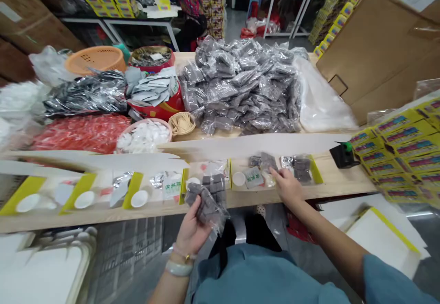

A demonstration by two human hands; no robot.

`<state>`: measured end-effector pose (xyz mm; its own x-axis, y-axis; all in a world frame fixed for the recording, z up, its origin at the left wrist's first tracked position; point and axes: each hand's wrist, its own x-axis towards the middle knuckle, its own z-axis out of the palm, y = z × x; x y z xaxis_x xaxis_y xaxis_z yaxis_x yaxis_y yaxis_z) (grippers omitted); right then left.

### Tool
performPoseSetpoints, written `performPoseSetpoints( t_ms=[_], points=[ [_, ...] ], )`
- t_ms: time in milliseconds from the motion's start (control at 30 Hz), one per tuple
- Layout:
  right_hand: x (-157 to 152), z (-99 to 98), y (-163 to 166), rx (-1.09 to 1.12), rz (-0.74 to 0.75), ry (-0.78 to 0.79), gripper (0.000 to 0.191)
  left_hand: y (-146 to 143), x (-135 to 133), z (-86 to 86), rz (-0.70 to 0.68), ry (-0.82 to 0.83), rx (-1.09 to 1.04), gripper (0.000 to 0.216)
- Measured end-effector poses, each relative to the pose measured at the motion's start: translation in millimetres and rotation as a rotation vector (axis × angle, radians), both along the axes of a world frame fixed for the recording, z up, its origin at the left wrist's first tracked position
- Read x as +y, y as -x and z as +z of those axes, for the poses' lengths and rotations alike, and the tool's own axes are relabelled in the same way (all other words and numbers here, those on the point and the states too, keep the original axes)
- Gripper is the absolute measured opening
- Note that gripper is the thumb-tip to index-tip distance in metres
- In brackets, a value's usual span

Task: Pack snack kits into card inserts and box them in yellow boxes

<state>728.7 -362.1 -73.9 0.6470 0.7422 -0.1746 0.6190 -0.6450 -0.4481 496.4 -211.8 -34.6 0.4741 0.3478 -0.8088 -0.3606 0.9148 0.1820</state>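
Note:
My left hand (194,230) is closed around clear plastic bags of grey blocks (208,203), held over the front edge of the bench. My right hand (288,187) pinches a small grey-filled bag (269,161) above an open box with yellow ends (316,170). In that box lie a white cup (238,179), a silvery sachet with green print (254,177) and another bag of grey blocks (302,169). To the left, further open boxes stand in a row, with white cups (139,198) and sachets (172,185) inside.
Behind the boxes is a large heap of bagged grey blocks (244,89). Left of it are a red tub of sachets (156,105), a small basket of sticks (182,123), a bowl of white pieces (144,137) and red packets (82,132). Stacked yellow boxes (402,148) stand right.

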Motion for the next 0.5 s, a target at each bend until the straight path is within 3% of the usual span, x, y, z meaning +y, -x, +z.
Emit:
performPoseSetpoints(
  t_ms=[67,133,233,300,367,433,500],
  points=[
    [15.4,2.2,3.1,-0.11,0.163,0.314,0.04,1.1,-0.6,-1.4,-0.062,0.0,-0.006,0.024],
    [26.9,12.4,13.3,-0.129,0.24,0.383,0.044,5.2,-0.3,-1.2,-0.117,-0.011,-0.034,0.02],
    [43.5,33.9,52.1,0.151,0.163,0.005,0.047,14.7,0.5,6.2,-0.16,-0.047,-0.11,0.021],
    [57.2,41.2,89.8,0.609,0.088,-0.264,0.043,24.3,0.6,13.6,-0.22,-0.108,-0.193,0.021],
    [71.1,36.9,121.5,1.025,-0.038,-0.42,0.041,40.0,2.9,16.5,-0.256,-0.21,-0.206,0.02],
    [83.5,23.8,134.2,1.135,-0.218,-0.526,0.038,62.6,11.6,10.0,-0.168,-0.318,-0.049,0.02],
    [95.0,8.2,128.5,0.999,-0.291,-0.535,0.036,87.4,29.6,-5.7,-0.061,-0.435,0.205,0.024]
  ],
)
